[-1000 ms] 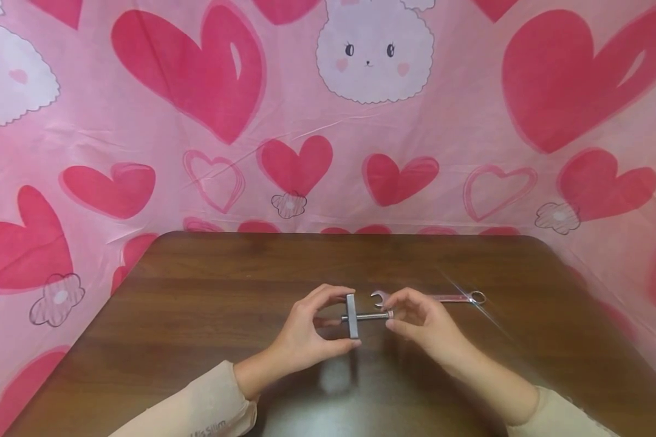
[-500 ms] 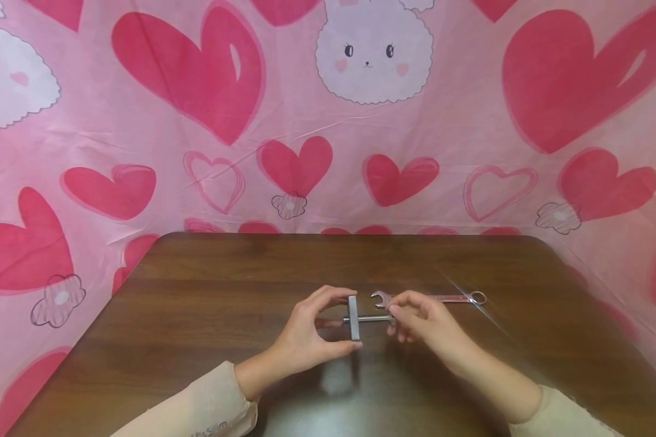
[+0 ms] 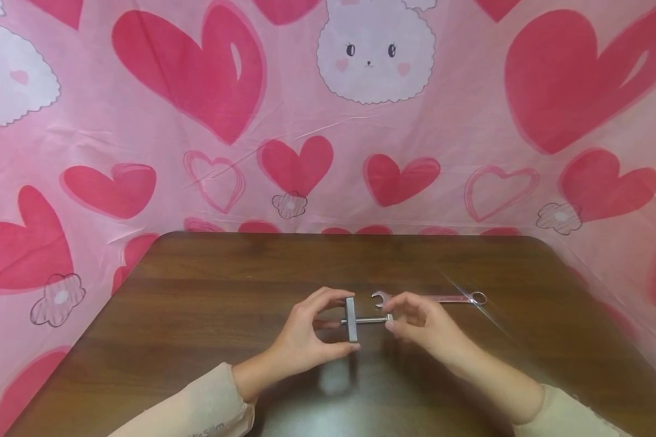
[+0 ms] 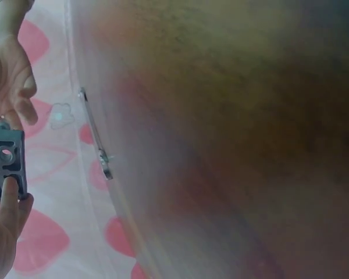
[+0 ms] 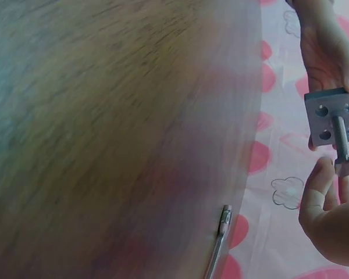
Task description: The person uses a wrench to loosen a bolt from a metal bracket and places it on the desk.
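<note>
A square grey metal plate (image 3: 351, 328) stands on edge above the table, held by my left hand (image 3: 303, 337) with fingers on its upper edge and thumb below. Through its middle runs a long metal bolt (image 3: 373, 320), lying roughly level. My right hand (image 3: 429, 321) pinches the bolt's head between thumb and fingers. Four-sided and drilled with several holes around the bolt (image 5: 341, 136), the plate (image 5: 314, 122) shows its flat face in the right wrist view. Its recessed back appears in the left wrist view, where a finger of the left hand (image 4: 3, 232) presses against it.
A combination wrench (image 3: 451, 298) lies on the brown wooden table (image 3: 240, 267) behind my right hand, its open end to the left and ring end to the right. A pink cloth with hearts (image 3: 300, 164) hangs behind and beside the table.
My right thumb and fingers shift on the bolt's head, the thumb rising and then dropping below again. The bolt turns little if at all visibly; my left hand keeps its grip on the plate.
</note>
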Available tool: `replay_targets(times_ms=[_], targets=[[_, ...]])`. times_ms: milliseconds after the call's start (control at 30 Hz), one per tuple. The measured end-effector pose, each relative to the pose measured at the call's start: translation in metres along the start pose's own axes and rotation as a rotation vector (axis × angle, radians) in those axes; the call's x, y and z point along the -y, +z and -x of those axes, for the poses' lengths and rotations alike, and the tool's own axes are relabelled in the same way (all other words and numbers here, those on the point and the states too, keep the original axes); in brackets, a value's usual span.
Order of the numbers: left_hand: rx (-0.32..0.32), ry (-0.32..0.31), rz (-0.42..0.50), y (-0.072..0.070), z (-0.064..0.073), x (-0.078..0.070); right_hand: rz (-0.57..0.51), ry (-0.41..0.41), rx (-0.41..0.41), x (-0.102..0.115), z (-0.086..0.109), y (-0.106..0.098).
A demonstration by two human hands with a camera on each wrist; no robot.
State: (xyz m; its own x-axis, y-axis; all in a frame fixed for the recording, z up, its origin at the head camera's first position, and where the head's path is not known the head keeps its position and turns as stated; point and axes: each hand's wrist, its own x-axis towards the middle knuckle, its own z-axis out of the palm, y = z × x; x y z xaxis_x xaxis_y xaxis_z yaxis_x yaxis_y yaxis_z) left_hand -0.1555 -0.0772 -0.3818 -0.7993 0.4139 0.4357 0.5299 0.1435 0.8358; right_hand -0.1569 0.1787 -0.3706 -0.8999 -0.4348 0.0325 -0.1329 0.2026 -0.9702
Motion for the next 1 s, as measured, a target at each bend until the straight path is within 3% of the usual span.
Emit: replay_targets(times_ms=[167, 367, 633, 1000], targets=[[0.005, -0.008, -0.009, -0.0014, 0.0024, -0.0008, 0.000, 0.014, 0.045, -0.0016, -0.0020, -0.0014], [0.015, -0.015, -0.012, -0.0018, 0.0026, -0.0012, 0.021, 0.019, 0.032, -0.0014, -0.0057, 0.0000], [0.010, -0.057, 0.024, -0.0020, 0.0021, -0.0007, 0.059, -0.136, 0.018, -0.0028, -0.0026, 0.0019], [0.007, -0.057, 0.010, -0.0028, 0.0061, -0.0014, -0.024, 0.006, 0.067, -0.0087, -0.0043, 0.0015]])
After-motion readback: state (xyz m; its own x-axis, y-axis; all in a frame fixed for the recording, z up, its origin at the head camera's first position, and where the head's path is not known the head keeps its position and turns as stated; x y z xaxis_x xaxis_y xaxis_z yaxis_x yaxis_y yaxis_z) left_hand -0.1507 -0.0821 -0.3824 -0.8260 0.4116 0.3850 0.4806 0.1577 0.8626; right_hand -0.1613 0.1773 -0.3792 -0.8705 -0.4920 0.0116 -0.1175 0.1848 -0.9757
